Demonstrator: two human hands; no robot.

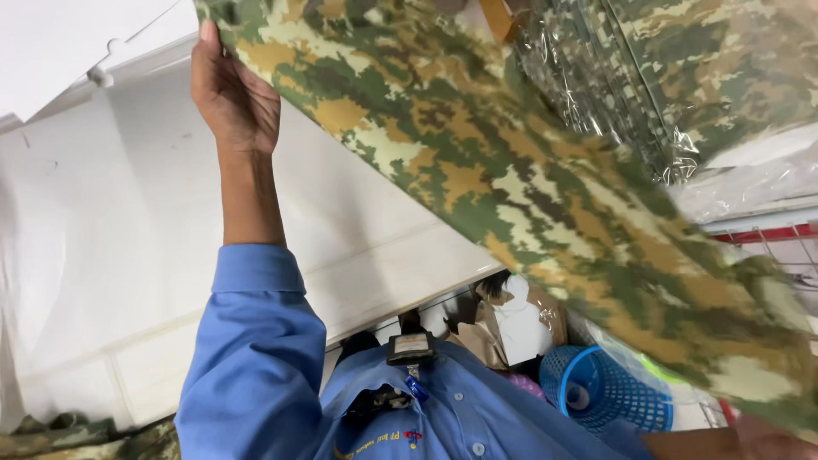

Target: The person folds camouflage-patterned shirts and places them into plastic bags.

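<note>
The left hand [232, 95] has its grip closed on the top edge of a green, tan and brown camouflage fabric sheet [511, 196] stretched above the white tabletop [111, 255], not yet laid down, while the right hand [767, 436] is barely visible, grip unclear

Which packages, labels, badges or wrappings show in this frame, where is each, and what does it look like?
Clear plastic wrapping: top right, crinkled and shiny, over folded camouflage fabric.
Badge: bottom centre, on the blue shirt, small dark rectangle with a pale face.
Embroidered shirt mark: bottom edge, small, yellow and red.
Torn brown cardboard: lower centre, under the white table, with a white patch.
No screens or signs visible.
</note>
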